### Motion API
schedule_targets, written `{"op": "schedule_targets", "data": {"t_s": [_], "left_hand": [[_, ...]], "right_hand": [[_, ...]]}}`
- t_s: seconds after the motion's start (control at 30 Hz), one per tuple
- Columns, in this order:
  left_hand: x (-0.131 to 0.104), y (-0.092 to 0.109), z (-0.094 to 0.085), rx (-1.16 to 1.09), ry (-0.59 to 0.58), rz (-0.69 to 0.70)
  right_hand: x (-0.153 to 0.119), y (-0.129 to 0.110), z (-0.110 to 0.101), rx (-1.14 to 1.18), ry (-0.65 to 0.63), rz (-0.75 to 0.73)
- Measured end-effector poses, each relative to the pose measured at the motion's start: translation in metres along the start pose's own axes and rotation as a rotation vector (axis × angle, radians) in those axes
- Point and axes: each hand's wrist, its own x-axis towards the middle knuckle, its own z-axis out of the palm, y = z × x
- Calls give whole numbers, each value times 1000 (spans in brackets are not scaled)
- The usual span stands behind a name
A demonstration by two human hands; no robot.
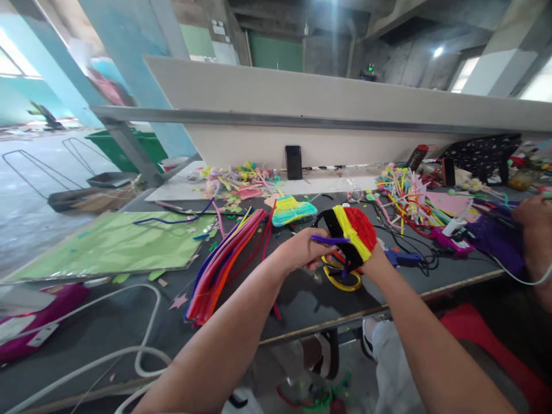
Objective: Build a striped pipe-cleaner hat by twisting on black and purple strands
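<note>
A pipe-cleaner piece (354, 233) with black, yellow and red bands hangs over the dark table, in front of most of my right hand (371, 259), whose fingers are hidden behind it. My left hand (308, 250) is at its left side, fingers curled round a purple pipe cleaner (330, 240) that crosses the black band. Yellow-handled scissors (345, 283) lie just below the hands. Beyond my left hand lies a yellow and turquoise fuzzy piece (293, 211). A bundle of pink, orange and purple pipe cleaners (226, 261) is left of my left forearm.
A green sheet (107, 241) covers the table's left part. A black phone (294, 162) leans on the white board. At right are a blue glue gun (403, 258), cables and heaped pipe cleaners (403, 192). Another person's hand (535, 215) is at the far right.
</note>
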Motion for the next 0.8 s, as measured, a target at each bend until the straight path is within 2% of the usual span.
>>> {"op": "schedule_targets", "data": {"t_s": [0.17,0.27,0.43,0.53,0.63,0.7,0.8], "left_hand": [[1,3,0,-39,45,36],[1,6,1,-67,37,48],[6,2,1,-82,21,4],[10,-4,4,-17,92,3],[11,-7,9,47,177,37],[10,-6,13,68,223,55],[9,-4,16,74,285,68]], "right_hand": [[-12,-9,-5,238,-11,178],[-12,-15,-17,134,-17,172],[-9,-15,-31,-182,-88,145],[-13,-19,-33,-222,-149,158],[-21,-26,-32,-82,-343,195],[-26,-30,-27,80,-425,180],[-31,-29,-14,256,-346,202]]}}
